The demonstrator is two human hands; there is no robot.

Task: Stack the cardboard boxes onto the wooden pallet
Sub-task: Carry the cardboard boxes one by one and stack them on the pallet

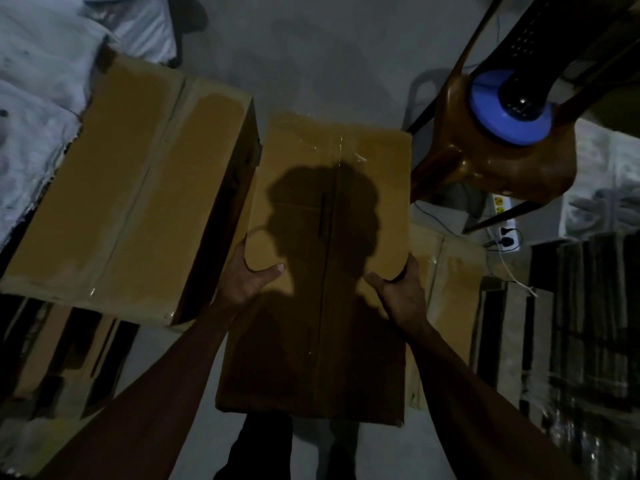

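A taped brown cardboard box (322, 216) fills the middle of the view, held up in front of me with a dark shadow across its top. My left hand (247, 275) grips its left edge, thumb on the top face. My right hand (401, 289) grips the right edge in the same way. A larger cardboard box (128, 188) sits to the left, resting on a wooden pallet (65, 344) whose slats show below it. Another cardboard box (446, 299) lies lower, to the right of the held one.
A brown plastic chair (498, 157) with a blue-rimmed object (491, 116) on its seat stands at the upper right. A power strip (502, 223) with cables lies beneath it. White sacks (38, 81) pile at the upper left. Dark stacked material (588, 323) lines the right side. Grey floor (311, 57) lies ahead.
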